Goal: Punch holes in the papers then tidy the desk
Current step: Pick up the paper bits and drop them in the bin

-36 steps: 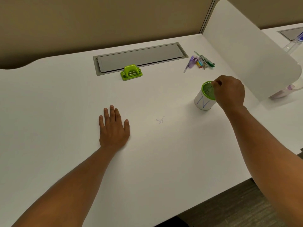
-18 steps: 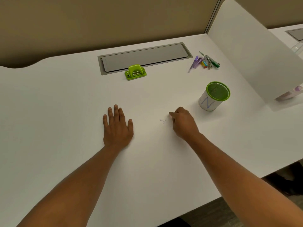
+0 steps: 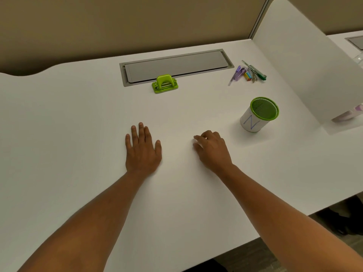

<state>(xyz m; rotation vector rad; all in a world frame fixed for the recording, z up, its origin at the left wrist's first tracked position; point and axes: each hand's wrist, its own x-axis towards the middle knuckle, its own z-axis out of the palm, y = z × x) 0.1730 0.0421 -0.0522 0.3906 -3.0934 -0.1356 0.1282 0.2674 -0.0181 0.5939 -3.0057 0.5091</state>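
Observation:
My left hand (image 3: 142,152) lies flat and open on the white desk (image 3: 78,124), palm down, holding nothing. My right hand (image 3: 212,150) is just to its right, with thumb and fingertips pinched together against the desk surface over small paper bits, which the fingers hide. A green hole punch (image 3: 165,84) sits at the back centre, far from both hands. A white cup with a green mesh rim (image 3: 259,114) stands upright to the right of my right hand. No sheets of paper are in view.
A grey cable hatch (image 3: 176,64) is set into the desk behind the punch. Several pens and clips (image 3: 248,72) lie at the back right. A white divider panel (image 3: 306,61) walls off the right side. The desk's front edge runs close on the right.
My right hand left the cup's rim, came down to the paper bits mid-desk and closed its fingers over them. My left hand stayed flat.

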